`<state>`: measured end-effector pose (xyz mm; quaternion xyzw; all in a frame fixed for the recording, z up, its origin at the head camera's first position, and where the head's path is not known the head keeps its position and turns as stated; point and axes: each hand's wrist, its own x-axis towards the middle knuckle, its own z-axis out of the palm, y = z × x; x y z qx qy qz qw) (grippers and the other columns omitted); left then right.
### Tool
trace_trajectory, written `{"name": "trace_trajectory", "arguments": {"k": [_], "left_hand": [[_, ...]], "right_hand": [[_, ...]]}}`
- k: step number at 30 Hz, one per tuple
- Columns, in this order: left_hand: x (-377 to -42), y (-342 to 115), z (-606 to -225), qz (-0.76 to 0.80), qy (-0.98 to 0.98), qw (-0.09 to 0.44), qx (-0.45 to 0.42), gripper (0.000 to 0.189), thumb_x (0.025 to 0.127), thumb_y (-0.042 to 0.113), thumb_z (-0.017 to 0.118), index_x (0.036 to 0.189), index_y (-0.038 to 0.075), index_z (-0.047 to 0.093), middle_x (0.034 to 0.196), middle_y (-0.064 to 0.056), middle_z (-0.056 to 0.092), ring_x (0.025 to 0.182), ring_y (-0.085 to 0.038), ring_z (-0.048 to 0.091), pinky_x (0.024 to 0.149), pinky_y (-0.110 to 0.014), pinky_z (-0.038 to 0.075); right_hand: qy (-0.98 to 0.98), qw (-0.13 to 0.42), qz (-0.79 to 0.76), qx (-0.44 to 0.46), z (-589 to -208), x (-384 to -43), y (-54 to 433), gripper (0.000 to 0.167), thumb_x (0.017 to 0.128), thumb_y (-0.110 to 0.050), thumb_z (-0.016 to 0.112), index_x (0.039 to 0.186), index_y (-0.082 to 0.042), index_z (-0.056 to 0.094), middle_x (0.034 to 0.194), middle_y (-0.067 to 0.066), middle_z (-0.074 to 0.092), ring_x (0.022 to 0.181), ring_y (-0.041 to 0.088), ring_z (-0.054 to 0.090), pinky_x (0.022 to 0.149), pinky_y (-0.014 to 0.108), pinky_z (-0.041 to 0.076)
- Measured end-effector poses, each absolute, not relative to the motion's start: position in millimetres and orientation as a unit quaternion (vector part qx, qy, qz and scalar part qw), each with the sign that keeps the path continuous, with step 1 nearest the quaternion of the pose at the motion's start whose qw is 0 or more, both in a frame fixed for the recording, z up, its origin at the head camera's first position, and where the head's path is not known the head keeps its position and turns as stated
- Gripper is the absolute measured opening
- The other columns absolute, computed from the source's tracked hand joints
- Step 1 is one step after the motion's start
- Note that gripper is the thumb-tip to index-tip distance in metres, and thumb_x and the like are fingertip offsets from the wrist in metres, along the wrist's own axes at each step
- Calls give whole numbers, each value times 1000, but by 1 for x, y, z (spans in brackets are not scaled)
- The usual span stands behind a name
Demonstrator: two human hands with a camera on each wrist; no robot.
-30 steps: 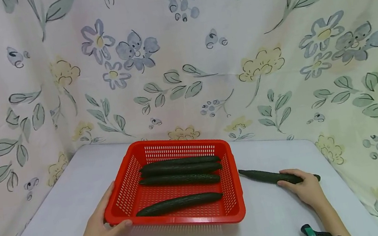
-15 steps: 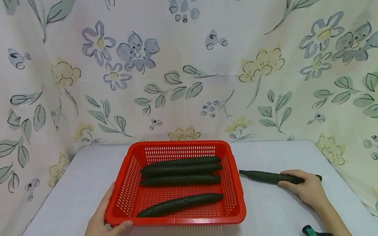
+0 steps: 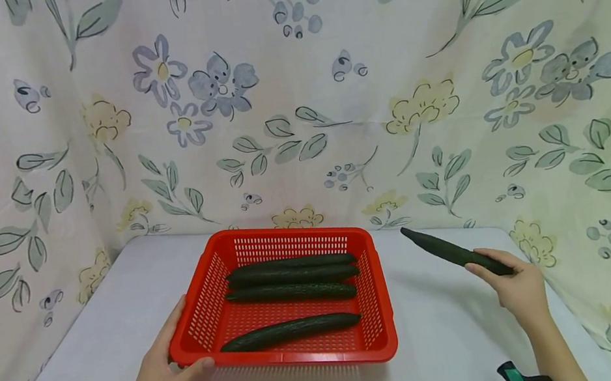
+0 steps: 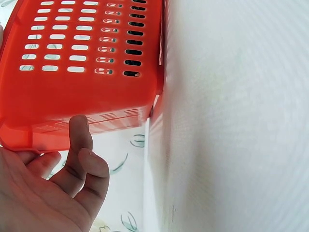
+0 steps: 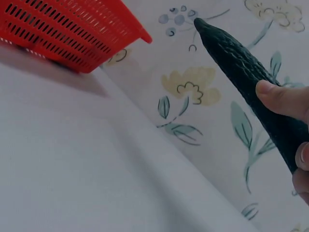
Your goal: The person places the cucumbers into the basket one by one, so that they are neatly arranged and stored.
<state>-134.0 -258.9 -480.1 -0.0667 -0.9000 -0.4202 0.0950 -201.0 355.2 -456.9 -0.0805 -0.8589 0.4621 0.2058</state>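
Note:
My right hand (image 3: 517, 292) grips a dark green cucumber (image 3: 446, 251) by its right-hand part and holds it up off the table, tilted with its free tip up and to the left. In the right wrist view, thumb and fingers are round this cucumber (image 5: 236, 65); its lower end is out of frame. My left hand (image 3: 158, 376) holds the near left corner of a red perforated plastic basket (image 3: 306, 353), thumb on the rim. Fingers of that hand (image 4: 46, 200) bend against the basket's outer wall (image 4: 72, 99) in the left wrist view. Several cucumbers (image 3: 291, 293) lie crosswise inside the basket.
A white-covered table (image 3: 438, 361) bears the basket. Behind and beside it hangs a floral cloth (image 3: 290, 87). A black band with a green patch (image 3: 514, 376) is by my right wrist. Table surface extends on both sides of the basket.
My right hand has lifted the cucumber from the table, up and slightly right, and its tip has tilted upward. The left hand and basket have stayed put.

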Motion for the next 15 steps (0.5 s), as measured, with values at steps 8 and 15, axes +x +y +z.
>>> {"name": "trace_trajectory", "arguments": {"k": [8,15], "left_hand": [[-133,-260,-481,-422,-899,98,-68,114,85,31,90,172,31,16,170,-14,37,135,-16,50,89,-25,55],[-134,-260,-481,-418,-900,100,-71,116,84,30,91,172,33,15,170,-14,37,134,-22,51,89,-24,55]], "right_hand": [[-834,199,505,-101,-444,-200,332,47,87,-29,90,128,-9,77,97,-24,69,49,13,45,40,26,40],[-815,198,541,-70,-414,-213,289,48,88,-31,90,129,-10,76,92,-13,69,46,12,41,40,25,38]]}}
